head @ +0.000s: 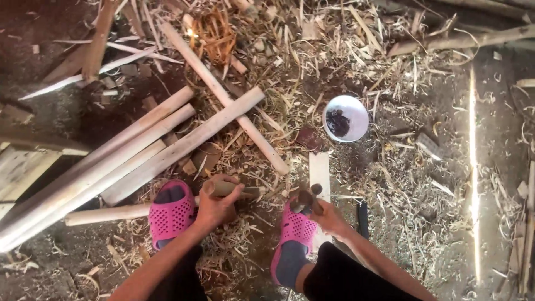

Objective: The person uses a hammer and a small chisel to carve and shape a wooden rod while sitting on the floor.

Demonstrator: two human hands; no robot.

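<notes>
Where shavings lie, dirt floor.

Daylight is reaching the scene unevenly. A narrow sunbeam is striking the dirt floor at the right and is overexposing to pure white. A small glare spot is burning out on the orange shavings at the top. The upper left corner is sinking into deep shadow, losing detail. The white bowl is reading bright without clipping. The pale wooden slats are reflecting soft, diffuse light. Wide-angle distortion is bending lines toward the edges. The right hand is showing slight motion blur; the left hand is staying sharp.
</notes>
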